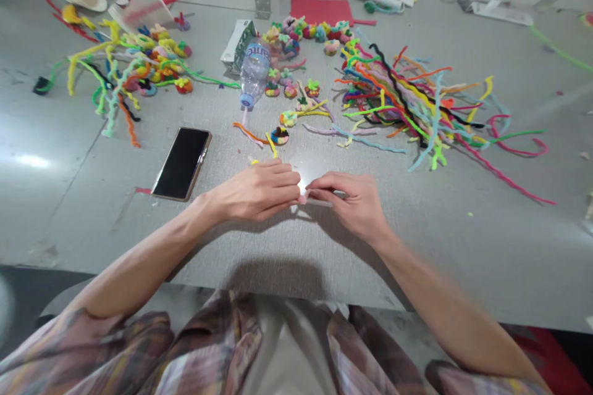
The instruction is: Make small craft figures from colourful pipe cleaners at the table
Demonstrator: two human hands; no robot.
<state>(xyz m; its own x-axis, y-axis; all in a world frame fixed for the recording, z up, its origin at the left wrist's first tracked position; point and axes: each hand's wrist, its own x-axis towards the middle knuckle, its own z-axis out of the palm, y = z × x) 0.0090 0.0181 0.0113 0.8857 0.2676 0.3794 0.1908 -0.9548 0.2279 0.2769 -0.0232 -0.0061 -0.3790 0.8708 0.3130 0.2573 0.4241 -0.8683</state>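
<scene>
Near the front of the table my left hand (264,191) and my right hand (356,203) meet, fingertips nearly touching. Between them is a pale pink pipe cleaner (319,201), bent so that part of it runs along the right fingers. The left fingers are closed at its left end, where a small pink bit shows; their tips are partly hidden. My right thumb and fingers pinch the other part. Just beyond the hands lie a yellow pipe cleaner (272,145), an orange one (252,134) and a small multicoloured pipe-cleaner piece (280,135).
A phone (181,163) lies left of my hands. Behind are a plastic bottle (256,71) on its side, a small box (238,43) and several fuzzy ornaments (290,89). Loose pipe cleaners (407,99) pile up at right; more pieces and a clear cup (141,7) are at left.
</scene>
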